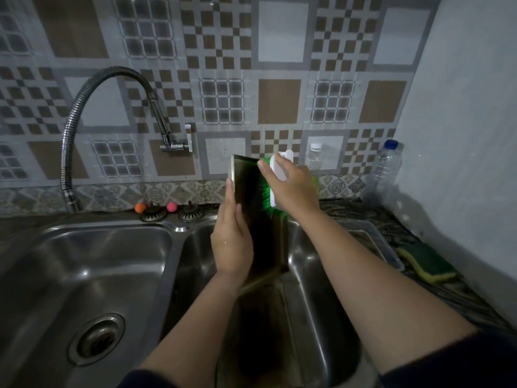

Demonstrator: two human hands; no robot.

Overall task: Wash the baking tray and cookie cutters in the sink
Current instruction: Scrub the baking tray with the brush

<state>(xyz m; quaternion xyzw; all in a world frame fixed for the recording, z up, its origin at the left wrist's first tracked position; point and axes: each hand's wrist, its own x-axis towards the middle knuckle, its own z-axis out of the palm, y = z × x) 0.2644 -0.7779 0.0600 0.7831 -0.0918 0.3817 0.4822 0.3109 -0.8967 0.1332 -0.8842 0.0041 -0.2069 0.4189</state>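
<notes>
A dark metal baking tray (249,189) stands on edge above the right sink basin (316,289), nearly upright. My left hand (232,242) grips its left edge, thumb on the inner face and fingers reaching up along the rim. My right hand (291,183) holds a white-handled scrub brush (275,180) whose green bristles press against the tray's inner surface near the top. No cookie cutters are visible.
The left basin (92,278) has a drain. A flexible faucet (84,116) arcs over it. Two strainers (152,217) and small balls sit on the back ledge. A clear container (372,242), a green sponge (425,261) and two bottles (383,169) are on the right counter.
</notes>
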